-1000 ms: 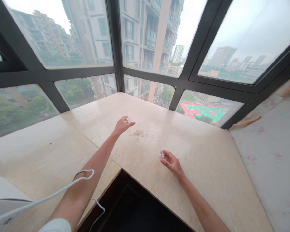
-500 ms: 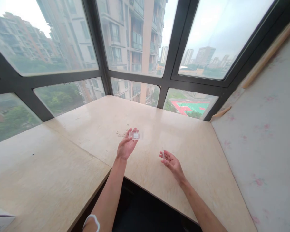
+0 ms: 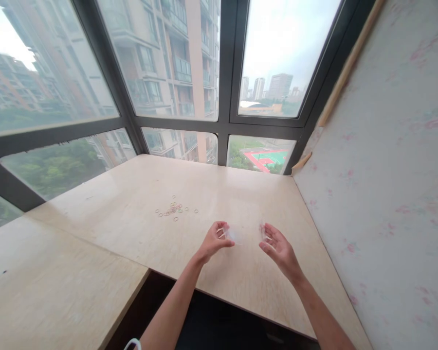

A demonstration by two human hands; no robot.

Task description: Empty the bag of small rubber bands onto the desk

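Observation:
My left hand pinches a small clear plastic box between thumb and fingers, a little above the tabletop. To its right, my right hand is curled round a thin clear plastic piece, seen nearly edge-on; whether it is a lid I cannot tell. A gap separates the two clear pieces. Beyond my left hand, a loose pile of small coloured rings like rubber bands lies on the table, with several stray ones around it.
The pale stone-look tabletop runs back to dark window frames. A wallpapered wall bounds the right side. At the near edge there is a dark recess under my forearms.
My left hand has moved right and nearer, away from the rings, turning the clear box. The view has swung right, and the ring pile shows fully. Both hands keep their pieces.

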